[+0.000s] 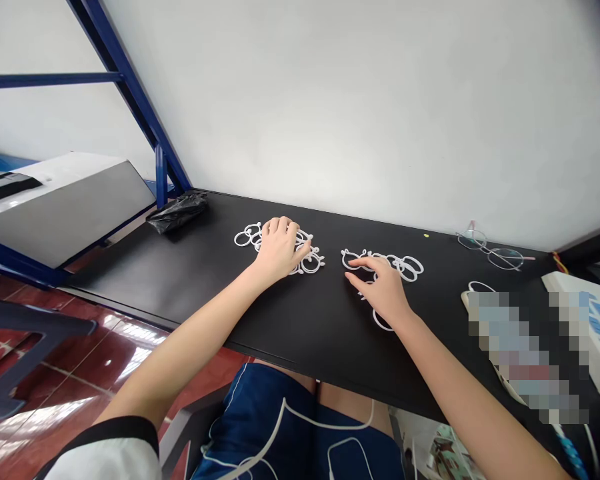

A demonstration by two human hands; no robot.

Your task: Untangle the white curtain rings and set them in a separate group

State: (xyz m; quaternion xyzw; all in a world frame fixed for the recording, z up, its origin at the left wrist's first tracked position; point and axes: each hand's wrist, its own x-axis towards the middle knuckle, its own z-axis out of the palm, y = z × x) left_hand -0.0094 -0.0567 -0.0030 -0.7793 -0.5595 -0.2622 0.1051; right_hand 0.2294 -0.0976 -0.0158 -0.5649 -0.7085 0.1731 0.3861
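Observation:
Two groups of white plastic rings with small knobs or eyelets, which look like curtain rings, lie on the black table (pixel 310 320). My left hand (pixel 279 250) rests palm down over the left pile of rings (pixel 312 262), its fingers bent over them and the thumb apart. It hides the middle of that pile. At the right group of rings (pixel 413 265), my right hand (pixel 383 283) has thumb and forefinger spread, with the forefinger over a ring (pixel 351 259). Its other fingers are partly hidden. One ring (pixel 380 321) lies nearer the table's front, partly under my right wrist.
A black plastic bag (pixel 179 211) lies at the far left, beside a blue metal frame (pixel 145 110). Eyeglasses (pixel 505 259) and a blurred-out item (pixel 525 360) are on the right, near a white object with blue parts (pixel 597 320). A white cable (pixel 280 427) crosses my lap.

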